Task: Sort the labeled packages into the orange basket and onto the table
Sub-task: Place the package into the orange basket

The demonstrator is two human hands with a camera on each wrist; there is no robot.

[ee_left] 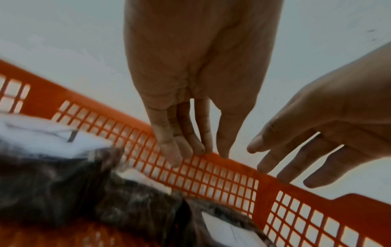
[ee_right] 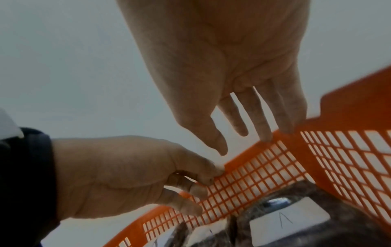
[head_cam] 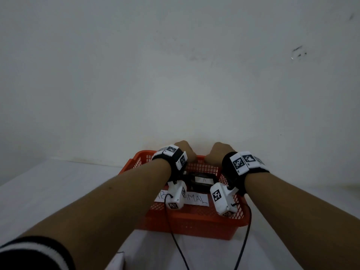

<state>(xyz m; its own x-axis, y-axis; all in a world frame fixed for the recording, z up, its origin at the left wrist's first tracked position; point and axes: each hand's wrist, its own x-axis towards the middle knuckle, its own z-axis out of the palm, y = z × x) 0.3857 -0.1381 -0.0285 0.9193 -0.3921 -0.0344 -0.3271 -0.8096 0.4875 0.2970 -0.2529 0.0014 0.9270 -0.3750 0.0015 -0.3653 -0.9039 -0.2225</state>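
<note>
The orange mesh basket [head_cam: 191,225] stands on the white table [head_cam: 58,191] against the wall. Inside lie dark packages with white labels; one reads "A" [head_cam: 203,181] [ee_right: 289,219], and others show in the left wrist view [ee_left: 63,183]. Both hands reach over to the basket's far wall [ee_left: 211,175] [ee_right: 253,175]. My left hand [head_cam: 184,148] [ee_left: 190,150] [ee_right: 190,183] pinches that wall at its rim, fingers against the inner mesh. My right hand [head_cam: 220,151] [ee_right: 253,137] [ee_left: 285,167] is spread, straight fingertips touching the rim, thumb free.
A paper strip ending in "MAL" [head_cam: 196,199] lies across the basket's near part. The wall [head_cam: 175,75] rises right behind the basket. A white object [head_cam: 116,262] pokes in at the bottom edge. Wrist-camera cables [head_cam: 175,240] hang in front of the basket.
</note>
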